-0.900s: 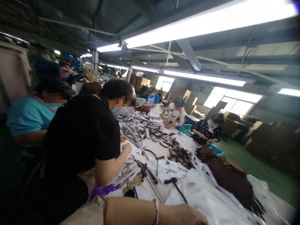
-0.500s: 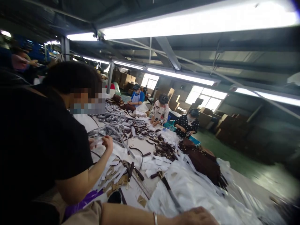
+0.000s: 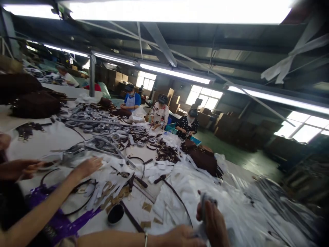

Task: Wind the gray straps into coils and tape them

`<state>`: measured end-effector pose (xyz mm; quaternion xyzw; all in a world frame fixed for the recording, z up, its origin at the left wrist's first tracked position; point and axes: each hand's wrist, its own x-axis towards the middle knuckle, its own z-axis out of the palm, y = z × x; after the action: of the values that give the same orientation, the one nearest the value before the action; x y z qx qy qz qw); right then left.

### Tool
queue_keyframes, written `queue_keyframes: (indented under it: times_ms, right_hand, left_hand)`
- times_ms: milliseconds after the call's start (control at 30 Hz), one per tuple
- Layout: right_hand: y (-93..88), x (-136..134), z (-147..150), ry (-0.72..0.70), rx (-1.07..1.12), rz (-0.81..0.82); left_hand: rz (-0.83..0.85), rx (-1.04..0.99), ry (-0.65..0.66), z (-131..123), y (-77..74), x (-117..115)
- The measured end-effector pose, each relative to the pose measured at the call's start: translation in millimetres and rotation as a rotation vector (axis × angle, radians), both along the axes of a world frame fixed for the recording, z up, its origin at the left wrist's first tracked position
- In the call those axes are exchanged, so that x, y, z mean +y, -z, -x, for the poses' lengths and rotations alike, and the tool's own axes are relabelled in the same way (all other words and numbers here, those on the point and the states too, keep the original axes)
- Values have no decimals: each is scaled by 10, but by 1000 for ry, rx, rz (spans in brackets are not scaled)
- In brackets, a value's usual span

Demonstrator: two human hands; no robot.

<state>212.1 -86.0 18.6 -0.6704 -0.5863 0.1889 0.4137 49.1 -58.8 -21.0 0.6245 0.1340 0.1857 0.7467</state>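
Observation:
My left forearm, with a thin bracelet (image 3: 146, 238), lies along the bottom edge. My left hand (image 3: 180, 237) meets my right hand (image 3: 214, 223) over a heap of white wrapping sheets (image 3: 231, 206). Both hands are closed on a pale grey-white piece (image 3: 205, 202), and my right hand's fingers curl round its upper end. A dark strap with a thick end (image 3: 164, 179) runs across the sheets towards my hands. Most of my left hand's fingers are cut off by the frame edge.
A co-worker's arm reaches in from the left, hand (image 3: 87, 166) on white paper strips. A long table (image 3: 51, 137) carries coiled belts (image 3: 97, 127), buckled straps (image 3: 167, 154), brown bags (image 3: 203, 159) and a small black cup (image 3: 115, 214). Three people (image 3: 159, 115) work at the far side.
The view has swung right and the co-worker in black has dropped out, leaving only an arm. My right hand has come up into view, closed on the pale piece.

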Motion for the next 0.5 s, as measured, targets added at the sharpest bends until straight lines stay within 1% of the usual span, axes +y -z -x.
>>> queue_keyframes:
  times_ms: [67, 100, 133, 167, 200, 233, 300, 367, 400, 433, 500]
  right_hand:
    - [331, -101, 75, -110, -58, 27]
    - [456, -183, 122, -157, -101, 50]
    - [546, -273, 173, -196, -139, 89]
    - [604, -357, 227, -234, -159, 149]
    - [634, -428, 281, -272, -154, 228]
    - [647, -480, 332, -310, -119, 314]
    - [653, -535, 422, -380, 41, 485]
    - [674, -557, 493, -420, 272, 653]
    - [696, -565, 519, -421, 384, 722]
    - [724, -575, 539, -416, 483, 786]
    - [791, -603, 559, -417, 642, 901]
  left_hand:
    - [268, 78, -28, 244, 2, 11]
    - [369, 121, -33, 364, 2, 21]
    - [407, 161, -40, 474, 7, 34]
    - [394, 208, -39, 566, 20, 52]
    - [332, 269, -43, 640, 41, 76]
    - [215, 333, -49, 695, 71, 106]
    - [-141, 431, -62, 753, 147, 181]
    - [-546, 426, -46, 760, 221, 263]
    - [-710, 391, -26, 752, 250, 297]
    - [-833, 351, 2, 742, 272, 323]
    - [-973, 296, 73, 727, 300, 339]
